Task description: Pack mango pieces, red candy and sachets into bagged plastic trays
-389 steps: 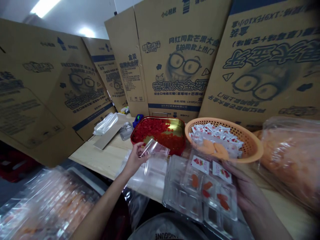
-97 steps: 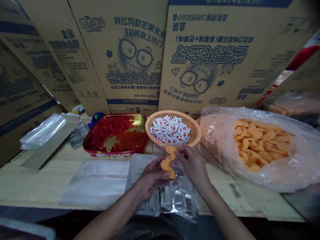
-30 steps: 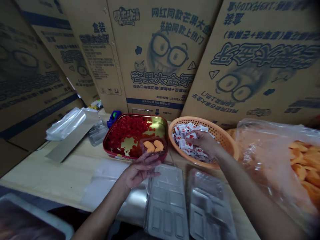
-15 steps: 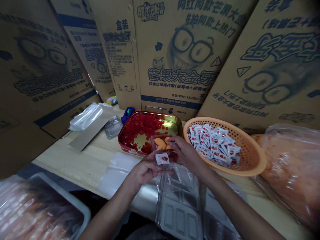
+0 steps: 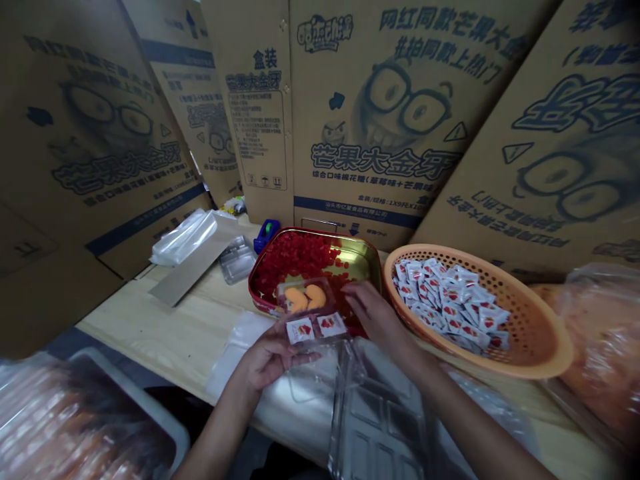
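two hands: left, right; one small clear tray; two orange gummy pieces; two sachets; one red tin; one orange basket; many more sachets, uncountable.

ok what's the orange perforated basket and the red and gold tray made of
The orange perforated basket looks like moulded plastic: glossy, evenly holed. The red and gold tray looks like printed tinplate, with a shiny metallic gold inside, though that is uncertain.
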Demonstrator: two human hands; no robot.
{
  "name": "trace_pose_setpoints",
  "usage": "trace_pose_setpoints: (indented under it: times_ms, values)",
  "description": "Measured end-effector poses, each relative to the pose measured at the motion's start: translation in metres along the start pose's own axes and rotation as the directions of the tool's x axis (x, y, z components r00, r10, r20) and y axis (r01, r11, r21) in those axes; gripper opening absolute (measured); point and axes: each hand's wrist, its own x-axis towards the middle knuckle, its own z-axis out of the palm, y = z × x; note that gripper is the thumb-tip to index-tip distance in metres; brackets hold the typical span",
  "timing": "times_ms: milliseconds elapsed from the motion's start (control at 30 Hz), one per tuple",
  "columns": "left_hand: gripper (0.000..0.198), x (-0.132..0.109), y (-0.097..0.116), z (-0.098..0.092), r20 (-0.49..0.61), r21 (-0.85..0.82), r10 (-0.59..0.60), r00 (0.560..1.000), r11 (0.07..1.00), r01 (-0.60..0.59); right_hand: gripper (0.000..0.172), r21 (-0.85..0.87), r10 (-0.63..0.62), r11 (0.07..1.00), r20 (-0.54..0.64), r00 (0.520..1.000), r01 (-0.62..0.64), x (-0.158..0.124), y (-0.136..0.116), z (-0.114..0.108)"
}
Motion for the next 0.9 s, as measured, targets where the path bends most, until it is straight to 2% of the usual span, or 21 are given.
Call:
trace_pose_setpoints:
  times_ms: [33, 100, 167, 300, 400, 567, 667, 767, 833, 900]
  values:
    - [0.072, -0.004, 0.003, -0.006, -0.019, 0.005, 0.017, 1.0, 1.0, -0.017, 0.031, -0.038, 0.102, 0.994, 0.08, 0.992, -0.1, 0.009, 0.005, 0.0]
    - [0.069, -0.01, 0.009, -0.017, -0.059, 0.016, 0.047, 0.997, 0.999, -0.046, 0.023, -0.111, 0.22, 0.975, 0.297, 0.929, -0.195, 0.026, 0.017, 0.003]
    - [0.067, -0.014, 0.015, -0.027, -0.089, 0.022, 0.073, 0.993, 0.997, -0.072, 0.025, -0.099, 0.215, 0.977, 0.463, 0.86, -0.19, 0.037, 0.029, 0.011]
    - [0.068, -0.015, 0.022, -0.039, -0.104, 0.028, 0.125, 0.987, 0.992, -0.123, 0.024, -0.021, 0.167, 0.981, 0.587, 0.792, -0.192, 0.044, 0.045, 0.029]
    - [0.065, -0.012, 0.025, -0.043, -0.112, 0.029, 0.156, 0.981, 0.988, -0.153, 0.019, 0.008, 0.176, 0.974, 0.596, 0.784, -0.224, 0.042, 0.052, 0.037]
    - [0.067, -0.008, 0.029, -0.043, -0.134, 0.046, 0.155, 0.979, 0.988, -0.15, 0.026, 0.064, 0.209, 0.956, 0.531, 0.821, -0.285, 0.037, 0.056, 0.044]
    - [0.071, -0.008, 0.03, -0.043, -0.132, 0.049, 0.16, 0.978, 0.987, -0.155, 0.021, 0.11, 0.212, 0.948, 0.487, 0.847, -0.3, 0.037, 0.055, 0.037]
    - [0.075, -0.007, 0.031, -0.042, -0.132, 0.05, 0.172, 0.976, 0.985, -0.167, 0.017, 0.168, 0.256, 0.923, 0.402, 0.879, -0.346, 0.037, 0.045, 0.02]
    - [0.076, -0.007, 0.031, -0.04, -0.14, 0.053, 0.176, 0.974, 0.984, -0.17, 0.013, 0.346, 0.287, 0.85, 0.327, 0.9, -0.397, 0.035, 0.031, 0.008]
    - [0.077, -0.007, 0.031, -0.039, -0.147, 0.053, 0.177, 0.973, 0.984, -0.171, 0.014, 0.59, 0.285, 0.696, 0.296, 0.912, -0.409, 0.032, 0.011, 0.001]
